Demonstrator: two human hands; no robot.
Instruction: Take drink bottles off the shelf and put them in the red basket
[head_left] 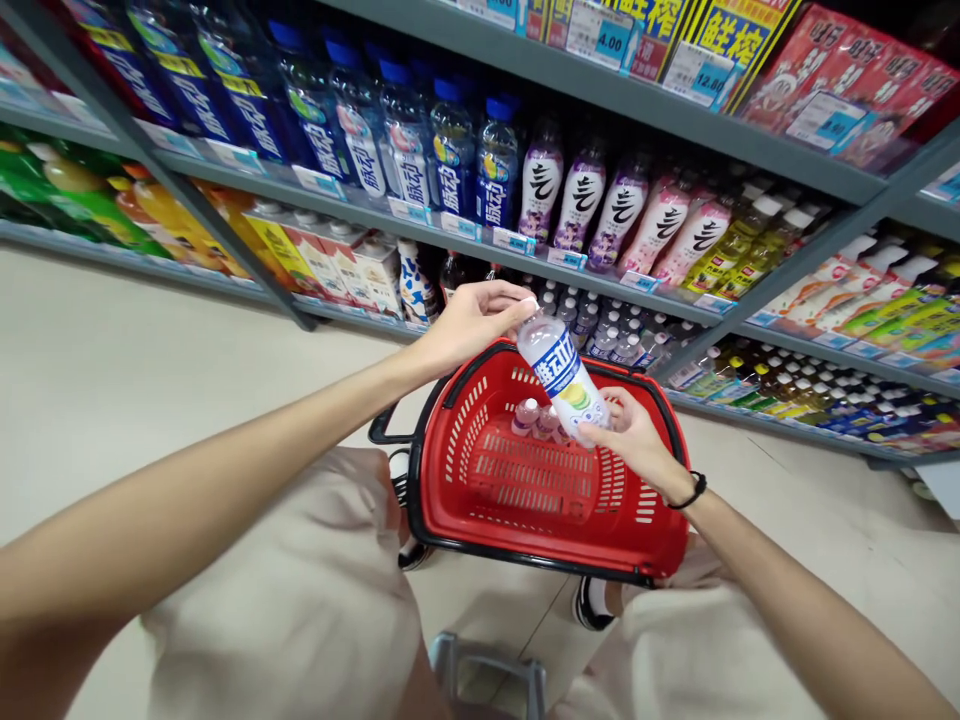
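Tilted over the basket is a drink bottle (561, 368) with a white cap and a white-and-blue label showing yellow-green fruit. My left hand (480, 318) has its fingers closed around the cap end. At the lower end, my right hand (628, 430) grips the bottle's base between thumb and fingers; a black band circles that wrist. Below stands a red shopping basket (536, 525) with black rim and handle, between my legs. Inside it, against the far side, are several small bottles with pale caps (526, 416), partly hidden by the held bottle.
A grey store shelf (600, 85) runs across the front, stocked with blue-capped bottles (452, 140), purple-labelled bottles (579, 195) and red cartons (840, 80). Small bottles (611, 340) fill its lowest level behind the basket. A grey metal frame (487, 660) stands near my feet on the tiled floor.
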